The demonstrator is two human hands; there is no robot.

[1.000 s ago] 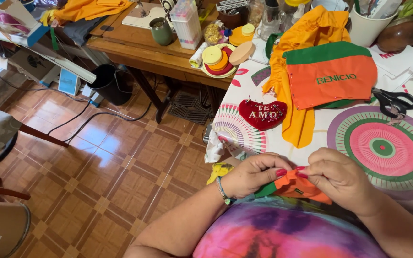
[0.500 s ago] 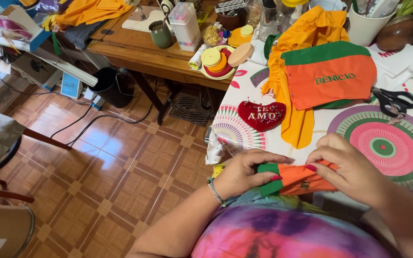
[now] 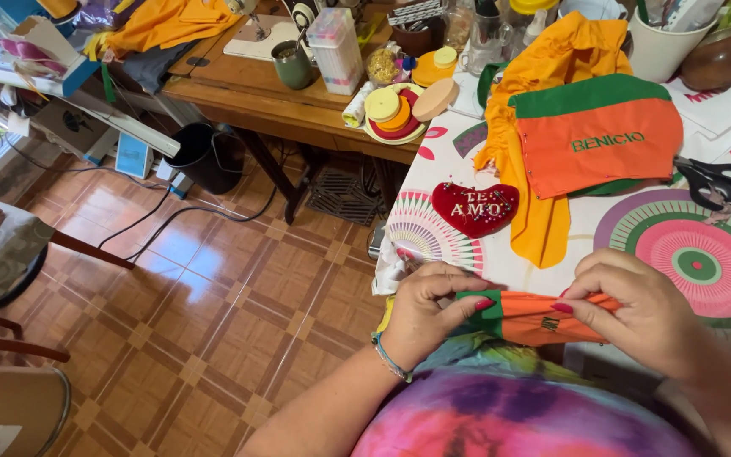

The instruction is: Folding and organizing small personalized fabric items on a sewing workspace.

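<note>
My left hand (image 3: 426, 315) pinches the green end of a folded orange cloth (image 3: 535, 317); my right hand (image 3: 636, 309) pinches its other end. Cloth sits at the tabletop's (image 3: 501, 262) near edge. Beyond: red heart (image 3: 475, 208), orange bag (image 3: 598, 144), scissors (image 3: 717, 180) toward the right edge.

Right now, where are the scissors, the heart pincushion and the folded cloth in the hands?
scissors (image 3: 718, 180), head view, black handles.
heart pincushion (image 3: 475, 208), head view, middle of the red face.
folded cloth (image 3: 528, 316), head view, orange part between the hands.

Both hands (image 3: 543, 313) on orange-green cloth (image 3: 535, 317)
</note>
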